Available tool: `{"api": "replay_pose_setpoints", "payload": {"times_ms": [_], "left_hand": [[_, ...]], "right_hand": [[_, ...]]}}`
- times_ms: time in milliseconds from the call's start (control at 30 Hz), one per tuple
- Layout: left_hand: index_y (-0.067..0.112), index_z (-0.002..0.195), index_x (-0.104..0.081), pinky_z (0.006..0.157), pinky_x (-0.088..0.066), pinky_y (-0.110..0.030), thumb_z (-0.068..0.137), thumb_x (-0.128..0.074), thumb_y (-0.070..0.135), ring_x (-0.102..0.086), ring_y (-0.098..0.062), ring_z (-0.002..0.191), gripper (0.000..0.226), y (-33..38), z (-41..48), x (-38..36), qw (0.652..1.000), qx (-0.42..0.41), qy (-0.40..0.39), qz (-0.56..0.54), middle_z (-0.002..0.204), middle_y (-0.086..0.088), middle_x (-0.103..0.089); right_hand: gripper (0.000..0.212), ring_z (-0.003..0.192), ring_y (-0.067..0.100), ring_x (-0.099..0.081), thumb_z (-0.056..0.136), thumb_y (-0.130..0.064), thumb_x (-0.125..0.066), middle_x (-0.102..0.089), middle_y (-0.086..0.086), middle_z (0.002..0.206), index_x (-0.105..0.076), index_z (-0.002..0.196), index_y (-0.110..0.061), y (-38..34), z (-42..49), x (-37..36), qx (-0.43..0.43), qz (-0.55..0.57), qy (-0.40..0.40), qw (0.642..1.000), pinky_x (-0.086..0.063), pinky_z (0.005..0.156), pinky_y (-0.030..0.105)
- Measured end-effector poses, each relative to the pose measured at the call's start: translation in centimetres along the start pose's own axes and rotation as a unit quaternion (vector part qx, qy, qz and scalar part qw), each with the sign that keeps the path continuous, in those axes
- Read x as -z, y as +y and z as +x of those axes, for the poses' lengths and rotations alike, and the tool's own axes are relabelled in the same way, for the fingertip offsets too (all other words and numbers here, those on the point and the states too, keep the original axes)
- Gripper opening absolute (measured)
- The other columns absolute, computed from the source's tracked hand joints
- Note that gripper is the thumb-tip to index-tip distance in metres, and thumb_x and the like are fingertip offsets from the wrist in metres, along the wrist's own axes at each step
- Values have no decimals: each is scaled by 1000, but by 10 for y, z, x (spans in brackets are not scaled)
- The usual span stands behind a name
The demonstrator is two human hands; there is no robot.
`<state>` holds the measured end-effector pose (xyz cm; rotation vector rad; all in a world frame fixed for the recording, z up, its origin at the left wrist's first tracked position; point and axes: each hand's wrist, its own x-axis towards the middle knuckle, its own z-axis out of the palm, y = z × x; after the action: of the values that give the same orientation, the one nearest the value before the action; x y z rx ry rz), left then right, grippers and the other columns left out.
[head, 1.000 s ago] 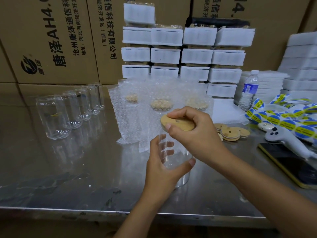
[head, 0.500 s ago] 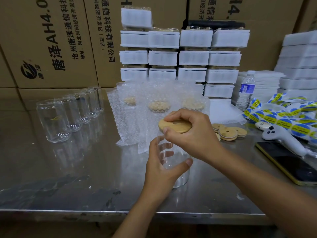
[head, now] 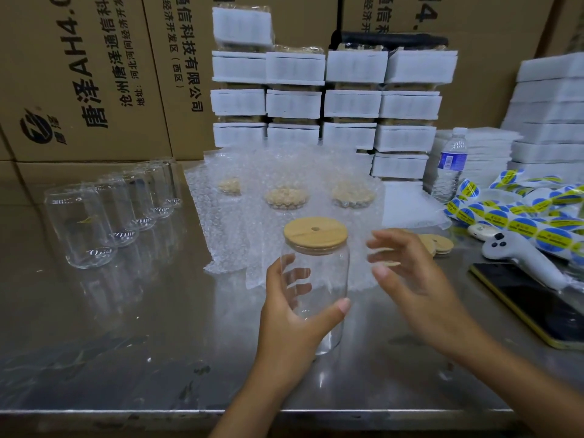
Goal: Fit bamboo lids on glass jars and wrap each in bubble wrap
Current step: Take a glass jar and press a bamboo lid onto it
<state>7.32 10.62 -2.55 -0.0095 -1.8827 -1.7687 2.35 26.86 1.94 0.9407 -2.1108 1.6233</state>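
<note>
Round bamboo lid (head: 315,233) caps smooth glass jar (head: 328,279).

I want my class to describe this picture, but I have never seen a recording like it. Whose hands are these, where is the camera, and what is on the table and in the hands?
There is no machine here. These are a person's two bare hands, filmed by one wide-angle camera worn on the head, looking forward and down. The left hand grips a clear glass jar at the front of the steel table, and a round bamboo lid sits on its mouth. The right hand is open beside the jar and holds nothing. To the left stands a row of empty jars. Behind lie bubble wrap sheets and wrapped jars. To the right are spare lids, a phone and a strip of stickers.
</note>
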Motion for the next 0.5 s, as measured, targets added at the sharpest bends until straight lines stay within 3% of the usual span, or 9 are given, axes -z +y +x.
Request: {"api": "replay_pose_setpoints", "payload": {"times_ms": [67,133,233,333,433,500], "left_hand": [[49,118,-40,88,-50,-24,42,-79,57,-59,-1,106,85,-1,1,0,1000,2,1,-1,117,18,-56],[48,118,-39,90,-49,-24,41,-78,56,-58,-1,108,86,0,2,-1,1000,5,-2,-7,117,18,-56],[46,118,-40,87,-50,-25,40,-79,53,-59,0,105,87,-3,1,-1,1000,15,0,-22,115,19,-57],[46,116,-42,73,-51,-15,36,-80,50,-61,0,101,89,-7,0,-1,999,21,3,-33,108,22,-60],[33,115,-46,67,-51,-14,26,-82,39,-64,-8,98,97,-11,1,-3,998,15,0,-54,111,5,-61],[25,113,-48,65,-52,-18,17,-85,38,-66,-18,95,104,-15,7,-4,998,8,-5,-59,110,-5,-61]], "right_hand": [[27,95,-5,-59,83,-37,-58,-61,-9,110,-52,109,-34,20,-1,17,-31,-23,46,998,-43,83,9],[23,87,-10,-58,88,-20,-63,-61,-9,108,-54,106,-32,42,5,34,-74,-65,74,992,-42,75,7],[27,86,2,-60,86,-12,-67,-60,-6,106,-56,110,-20,78,25,53,-122,-152,81,977,-43,75,15],[23,91,19,-60,87,-12,-66,-62,1,105,-59,109,-11,109,52,61,-156,-215,67,962,-43,79,29],[9,90,23,-61,86,-12,-63,-68,7,95,-67,94,-13,128,83,62,-148,-271,98,946,-44,78,32],[10,92,26,-61,85,-11,-62,-69,9,96,-69,92,-12,135,103,59,-142,-299,119,936,-43,78,31]]}}
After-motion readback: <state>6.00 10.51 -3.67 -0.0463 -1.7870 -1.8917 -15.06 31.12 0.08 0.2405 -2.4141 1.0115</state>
